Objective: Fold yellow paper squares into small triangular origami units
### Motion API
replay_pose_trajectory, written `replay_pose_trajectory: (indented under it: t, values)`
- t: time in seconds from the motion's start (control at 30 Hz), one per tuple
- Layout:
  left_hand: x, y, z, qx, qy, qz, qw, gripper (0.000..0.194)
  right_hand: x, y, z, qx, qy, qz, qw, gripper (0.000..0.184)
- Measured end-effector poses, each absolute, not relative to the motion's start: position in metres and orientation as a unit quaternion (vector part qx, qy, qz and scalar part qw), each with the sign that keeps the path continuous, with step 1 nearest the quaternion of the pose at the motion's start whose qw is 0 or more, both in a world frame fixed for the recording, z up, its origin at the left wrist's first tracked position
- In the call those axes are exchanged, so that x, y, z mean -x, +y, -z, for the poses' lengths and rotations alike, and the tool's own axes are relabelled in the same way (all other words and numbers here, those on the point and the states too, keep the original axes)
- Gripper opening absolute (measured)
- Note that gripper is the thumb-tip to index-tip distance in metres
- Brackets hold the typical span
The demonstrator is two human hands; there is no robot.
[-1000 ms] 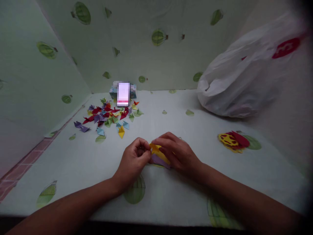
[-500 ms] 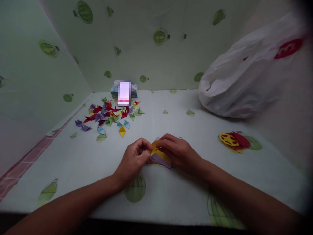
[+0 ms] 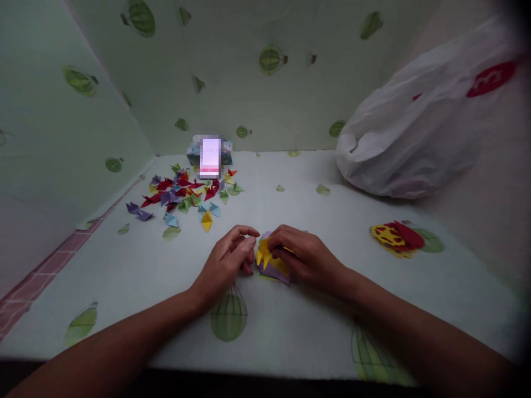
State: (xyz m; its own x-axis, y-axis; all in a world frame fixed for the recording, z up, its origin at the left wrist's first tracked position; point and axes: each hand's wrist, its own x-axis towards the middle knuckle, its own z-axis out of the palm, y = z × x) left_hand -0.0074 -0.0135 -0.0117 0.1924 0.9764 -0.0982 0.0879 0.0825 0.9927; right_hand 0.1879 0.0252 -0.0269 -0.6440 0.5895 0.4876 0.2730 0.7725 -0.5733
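Observation:
My right hand pinches a small folded yellow paper piece just above a little stack of purple and yellow paper squares on the table. My left hand rests beside it on the left, fingers loosened and half stretched, its fingertips at the yellow piece's left edge. A scattered heap of folded paper triangles in red, purple, green, blue and yellow lies farther back on the left.
A small patterned box stands at the back behind the heap. A large white plastic bag fills the back right. Red and yellow paper cut-outs lie at the right. Balloon-print cloth covers the table and walls.
My left hand has uncurled from a closed pinch to loosened fingers. The yellow piece now stands more upright in my right hand's fingers. Both hands stayed in about the same spot.

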Motion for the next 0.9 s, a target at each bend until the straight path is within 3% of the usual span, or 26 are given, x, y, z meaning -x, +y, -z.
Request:
replay_pose_trajectory:
  t: [0.4, 0.57, 0.9]
  values:
    - [0.006, -0.01, 0.016, -0.501, 0.492, -0.394, 0.593, 0.017, -0.185, 0.023, 0.03, 0.235, -0.869, -0.261, 0.348, 0.015]
    - [0.006, -0.009, 0.02, -0.485, 0.491, -0.396, 0.606, 0.027, -0.185, 0.024, 0.031, 0.24, -0.867, -0.256, 0.353, 0.013]
    - [0.005, -0.01, 0.023, -0.444, 0.484, -0.397, 0.641, 0.025, -0.184, 0.023, 0.031, 0.235, -0.867, -0.256, 0.357, 0.014]
